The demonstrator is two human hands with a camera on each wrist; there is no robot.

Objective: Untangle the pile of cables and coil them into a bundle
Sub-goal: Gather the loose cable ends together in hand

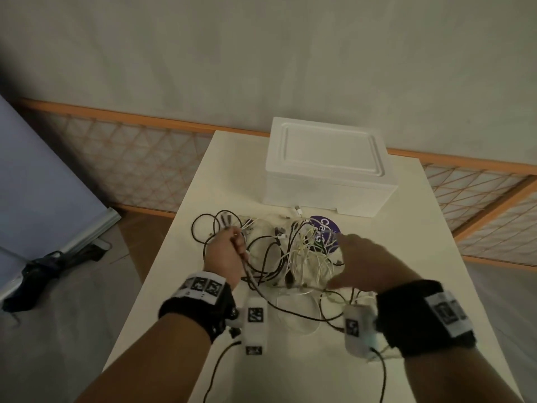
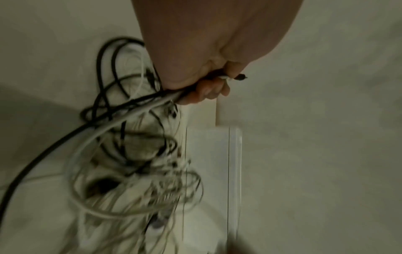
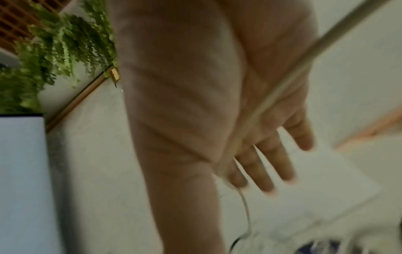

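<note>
Task at an early stage. Pile of cables (image 1: 290,257), black and white, lies tangled mid-tabletop (image 1: 406,242), near side of the white foam box (image 1: 328,170); no coil or bundle visible yet. Left hand (image 1: 225,257) clenched on a few gathered strands, plug ends poking past the fingers (image 2: 208,92). Right hand (image 1: 369,263) flat, fingers released, hovering over the pile's right side. Most separating and all coiling left, by my estimate
</note>
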